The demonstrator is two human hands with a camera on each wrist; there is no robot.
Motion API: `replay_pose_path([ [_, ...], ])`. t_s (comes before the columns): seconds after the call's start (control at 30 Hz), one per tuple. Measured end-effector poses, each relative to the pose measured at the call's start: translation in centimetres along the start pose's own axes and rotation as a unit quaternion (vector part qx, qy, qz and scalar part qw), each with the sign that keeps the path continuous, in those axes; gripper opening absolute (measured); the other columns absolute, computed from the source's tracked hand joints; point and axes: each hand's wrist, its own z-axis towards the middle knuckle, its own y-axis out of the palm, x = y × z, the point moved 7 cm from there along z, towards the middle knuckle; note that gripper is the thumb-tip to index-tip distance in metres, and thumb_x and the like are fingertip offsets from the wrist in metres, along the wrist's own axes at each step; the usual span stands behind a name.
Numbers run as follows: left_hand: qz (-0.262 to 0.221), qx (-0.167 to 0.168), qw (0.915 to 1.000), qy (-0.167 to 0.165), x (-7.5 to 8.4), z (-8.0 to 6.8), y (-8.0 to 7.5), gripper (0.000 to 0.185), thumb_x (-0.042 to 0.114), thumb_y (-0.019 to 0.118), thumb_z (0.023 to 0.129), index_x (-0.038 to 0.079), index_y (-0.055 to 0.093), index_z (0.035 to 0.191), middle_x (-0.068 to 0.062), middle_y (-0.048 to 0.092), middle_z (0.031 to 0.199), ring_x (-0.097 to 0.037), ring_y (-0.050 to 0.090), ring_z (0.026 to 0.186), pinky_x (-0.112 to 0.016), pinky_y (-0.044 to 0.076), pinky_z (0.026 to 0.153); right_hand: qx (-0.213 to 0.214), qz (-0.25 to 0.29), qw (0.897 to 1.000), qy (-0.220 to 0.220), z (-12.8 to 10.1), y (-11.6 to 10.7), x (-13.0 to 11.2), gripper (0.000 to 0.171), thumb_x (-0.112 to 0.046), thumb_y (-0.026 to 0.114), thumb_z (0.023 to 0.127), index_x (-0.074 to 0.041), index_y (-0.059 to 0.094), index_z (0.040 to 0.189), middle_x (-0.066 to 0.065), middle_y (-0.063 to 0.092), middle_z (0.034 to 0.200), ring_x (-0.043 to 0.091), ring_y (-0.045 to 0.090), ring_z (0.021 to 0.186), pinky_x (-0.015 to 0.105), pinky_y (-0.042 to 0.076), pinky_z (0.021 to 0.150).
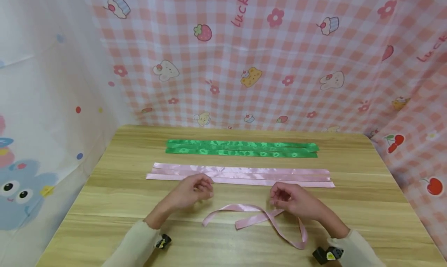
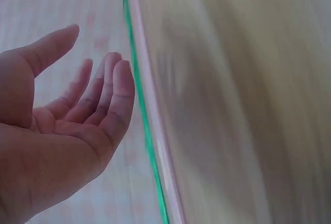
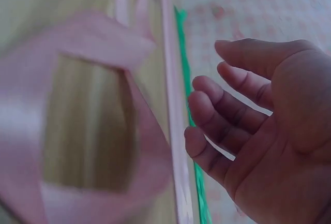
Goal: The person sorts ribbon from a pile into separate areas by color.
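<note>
A loose pink ribbon (image 1: 251, 216) lies curled in a crossed loop on the wooden table (image 1: 104, 205) near its front edge. My left hand (image 1: 204, 189) hovers just left of the loop, over the near edge of the flat pink strips (image 1: 241, 175). In the left wrist view that hand (image 2: 93, 53) is empty, with relaxed fingers. My right hand (image 1: 277, 197) is above the loop's right end, where the ribbon crosses. The right wrist view shows this hand (image 3: 207, 74) with loosely curled fingers holding nothing, and the blurred ribbon loop (image 3: 77, 43) beside it.
Flat green strips (image 1: 241, 148) lie side by side behind the pink ones. A pink checked cloth (image 1: 279, 65) with cartoon prints hangs behind and to the right of the table. A white printed cloth (image 1: 42, 104) closes off the left side.
</note>
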Motion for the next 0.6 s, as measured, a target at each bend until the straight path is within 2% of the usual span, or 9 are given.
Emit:
replay_pose_path([
  [0.1,0.029,-0.041,0.9987,0.006,0.8,0.8,2.9,0.031,0.01,0.074,0.089,0.004,0.062,0.117,-0.009,0.066,0.107,-0.017,0.061,0.094,-0.027,0.051,0.083,-0.023,-0.013,1.0,0.01,0.6,1.4,-0.2,0.009,-0.011,0.071,0.091,-0.014,0.063,0.095,-0.005,0.058,0.081,0.007,0.052,0.072,0.023,0.047,0.061],
  [0.23,0.069,-0.055,0.9961,0.006,1.3,1.4,5.3,0.038,0.007,0.079,0.083,0.008,0.062,0.117,-0.005,0.066,0.105,-0.018,0.059,0.09,-0.025,0.049,0.079,-0.034,-0.014,0.999,0.0,1.1,2.5,-0.6,0.011,-0.01,0.073,0.089,-0.011,0.064,0.095,-0.005,0.059,0.082,0.007,0.052,0.073,0.023,0.048,0.062],
  [0.33,0.089,-0.055,0.9945,0.006,1.4,1.6,6.3,0.04,0.003,0.08,0.081,0.008,0.062,0.116,-0.003,0.066,0.099,-0.016,0.057,0.085,-0.024,0.047,0.075,-0.036,-0.011,0.999,-0.005,1.2,2.9,-0.8,0.013,-0.007,0.073,0.088,-0.009,0.064,0.096,-0.005,0.059,0.084,0.007,0.053,0.075,0.024,0.049,0.065],
  [0.47,0.102,-0.043,0.9936,0.021,1.6,1.8,6.9,0.033,-0.005,0.072,0.083,0.006,0.062,0.113,-0.002,0.065,0.088,-0.01,0.056,0.074,-0.022,0.048,0.068,-0.037,-0.007,0.999,0.007,1.4,3.5,-0.7,0.016,-0.01,0.074,0.088,-0.01,0.063,0.098,-0.002,0.058,0.085,0.008,0.051,0.076,0.023,0.047,0.065],
  [0.6,0.05,-0.044,0.9976,0.017,1.7,2.0,7.0,0.03,-0.008,0.064,0.086,0.006,0.062,0.112,-0.002,0.065,0.086,-0.011,0.059,0.074,-0.022,0.05,0.068,-0.039,-0.008,0.999,0.036,1.8,4.3,-0.4,0.019,-0.012,0.075,0.088,-0.012,0.061,0.101,0.0,0.057,0.086,0.011,0.05,0.077,0.023,0.045,0.065],
])
